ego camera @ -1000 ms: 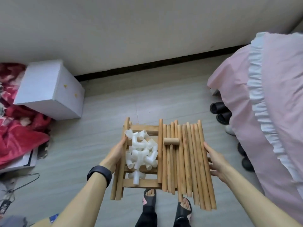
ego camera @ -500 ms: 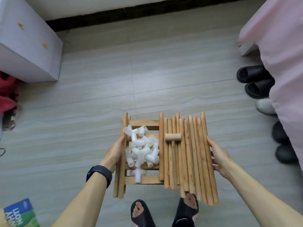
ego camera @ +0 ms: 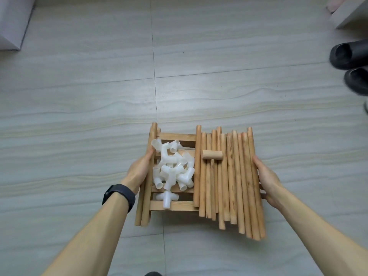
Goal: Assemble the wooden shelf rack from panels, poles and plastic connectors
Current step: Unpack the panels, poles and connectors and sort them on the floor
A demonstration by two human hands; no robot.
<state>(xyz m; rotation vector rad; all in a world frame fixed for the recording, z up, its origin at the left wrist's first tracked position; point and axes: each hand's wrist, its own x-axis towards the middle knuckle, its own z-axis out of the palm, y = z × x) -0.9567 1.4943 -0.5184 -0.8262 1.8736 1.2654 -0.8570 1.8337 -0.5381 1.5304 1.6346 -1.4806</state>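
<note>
Both my hands carry the loaded rack parts above the tiled floor.

Nearest, a black wristband sits on my left wrist. My left hand and right hand grip opposite edges of the slatted panel, thumbs on top, fingers tucked beneath out of sight. On the panel's left half lies a heap of white connectors; on its right, poles lie side by side, with a small wooden mallet across them. Farther off, black slippers stand at the right and a white box at the far left.
</note>
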